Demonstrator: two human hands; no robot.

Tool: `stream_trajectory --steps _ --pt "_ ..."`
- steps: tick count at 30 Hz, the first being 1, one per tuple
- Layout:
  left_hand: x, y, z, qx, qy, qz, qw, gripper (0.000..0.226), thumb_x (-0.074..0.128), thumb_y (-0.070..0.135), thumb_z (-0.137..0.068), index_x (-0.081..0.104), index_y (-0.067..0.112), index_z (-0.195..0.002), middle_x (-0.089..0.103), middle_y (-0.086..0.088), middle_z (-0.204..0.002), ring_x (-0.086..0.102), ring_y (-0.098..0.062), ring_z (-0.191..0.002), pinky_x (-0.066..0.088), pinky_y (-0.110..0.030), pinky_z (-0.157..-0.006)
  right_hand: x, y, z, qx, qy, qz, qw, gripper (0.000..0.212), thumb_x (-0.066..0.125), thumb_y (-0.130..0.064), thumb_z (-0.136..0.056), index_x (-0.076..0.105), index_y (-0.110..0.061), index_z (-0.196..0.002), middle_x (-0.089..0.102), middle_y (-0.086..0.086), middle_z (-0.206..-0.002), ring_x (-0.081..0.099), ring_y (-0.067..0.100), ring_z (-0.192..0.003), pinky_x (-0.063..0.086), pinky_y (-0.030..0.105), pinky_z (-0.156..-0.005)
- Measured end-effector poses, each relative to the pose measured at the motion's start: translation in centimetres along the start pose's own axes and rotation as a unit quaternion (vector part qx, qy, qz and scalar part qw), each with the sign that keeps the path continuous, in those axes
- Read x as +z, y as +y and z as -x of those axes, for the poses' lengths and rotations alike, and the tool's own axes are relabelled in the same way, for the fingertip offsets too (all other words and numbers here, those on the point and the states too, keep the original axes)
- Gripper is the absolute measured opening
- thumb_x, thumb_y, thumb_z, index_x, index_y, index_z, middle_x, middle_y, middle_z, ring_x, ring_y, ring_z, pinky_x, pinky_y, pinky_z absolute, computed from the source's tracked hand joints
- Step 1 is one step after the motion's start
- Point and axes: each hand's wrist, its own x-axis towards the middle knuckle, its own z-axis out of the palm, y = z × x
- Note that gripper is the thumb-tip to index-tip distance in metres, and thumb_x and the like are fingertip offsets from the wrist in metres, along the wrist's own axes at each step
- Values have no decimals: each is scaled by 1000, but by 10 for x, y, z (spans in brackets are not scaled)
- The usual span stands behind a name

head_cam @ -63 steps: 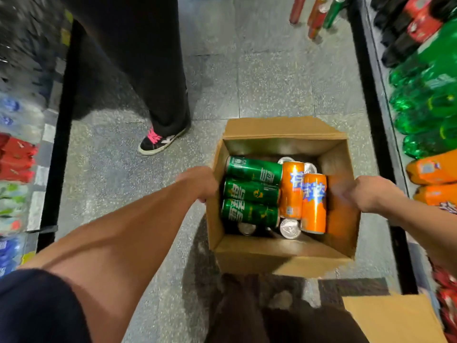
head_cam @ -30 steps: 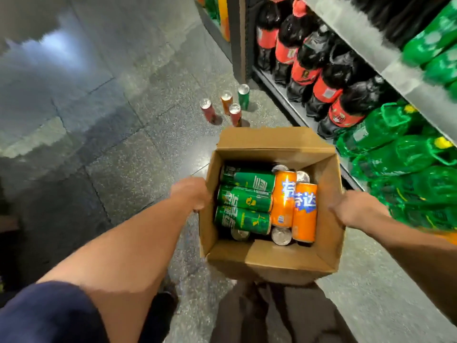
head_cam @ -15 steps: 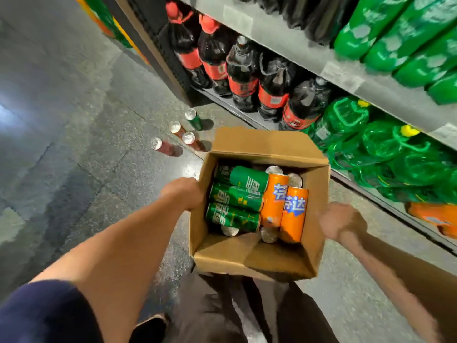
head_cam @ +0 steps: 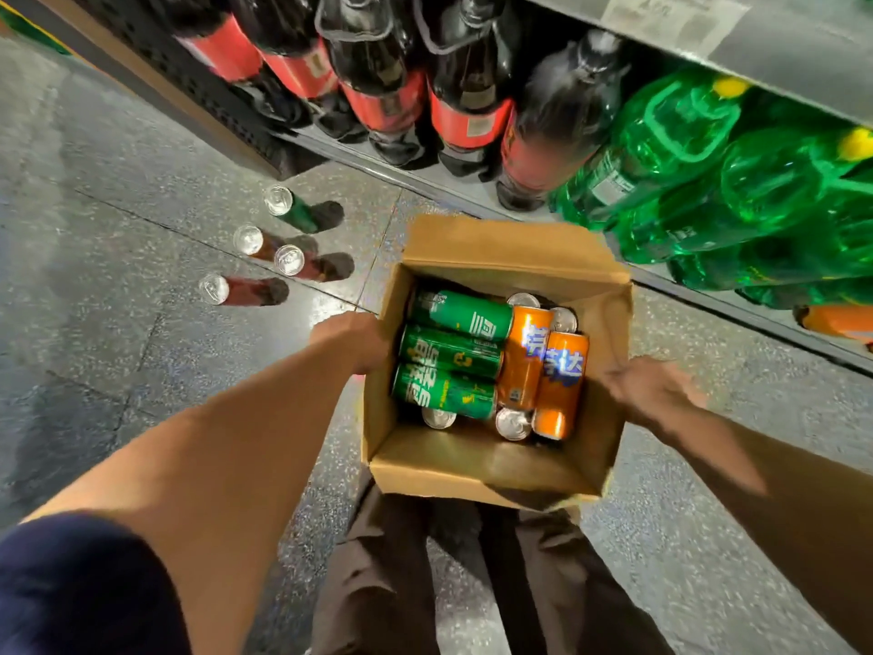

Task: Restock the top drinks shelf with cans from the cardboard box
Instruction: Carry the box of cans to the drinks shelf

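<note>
While the cardboard box (head_cam: 472,470) is held between both hands above the person's trousered legs (head_cam: 378,583), its top flaps stand open and the contents are exposed. The left hand (head_cam: 352,342) grips the outside of the left wall near the rim, with its fingers curled against the cardboard. The right hand (head_cam: 649,392) holds the right wall near its top edge. It is blurred, so the exact lie of its fingers cannot be told.

Box contents:
- Three green cans (head_cam: 451,354) lie on their sides, stacked side by side along the left wall.
- Two orange cans (head_cam: 543,375) lie on their sides just right of the green ones, touching each other.
- Silver can tops (head_cam: 512,423) of upright cans show beneath and around this upper layer. Their number cannot be told.

On the speckled grey floor (head_cam: 118,347), left of the box and well apart from it, four loose cans (head_cam: 288,260) stand upright in a loose group.

Beyond the box, the bottom shelf (head_cam: 425,179) carries a row of dark bottles with red labels (head_cam: 467,111). Large green bottles (head_cam: 756,182) follow to the right, and an orange bottle (head_cam: 841,321) lies at the far right edge. A grey shelf edge (head_cam: 779,44) with a paper price label (head_cam: 671,16) runs above these bottles.
</note>
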Motion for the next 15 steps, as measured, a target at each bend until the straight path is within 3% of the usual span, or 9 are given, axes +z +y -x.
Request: stream_trajectory --steps 3,7,12,15 --pt "1 0 -23 11 11 -28 999 32 54 25 -91 59 10 -119 61 -13 -119 59 -30 -106 46 -34 -79 9 -7 2 -45 5 -25 999 44 51 -41 -81 69 -6 -98 68 19 -104 64 38 -97 53 43 -84" --pt "-2 -1 -49 19 35 -74 996 37 55 27 -91 57 10 -123 60 -13 -123 58 -31 -112 46 -35 -82 27 -19 -4 -14 20 -48 999 42 42 -39 -92 66 -6 -104 64 19 -109 62 36 -102 52 41 -86" --pt "-5 -6 -64 14 52 -91 994 32 52 27 -93 60 10 -118 63 -13 -119 60 -31 -111 42 -33 -75 40 -33 -11 -5 16 -98 995 23 52 -31 -88 61 -10 -84 63 14 -93 63 36 -92 53 41 -82" --pt "-2 -11 -71 10 44 -80 996 31 52 25 -92 61 8 -116 65 -13 -115 61 -31 -107 44 -34 -77 37 -41 -17 -13 27 -69 997 35 46 -34 -85 65 -6 -96 63 15 -97 63 36 -97 49 36 -78"
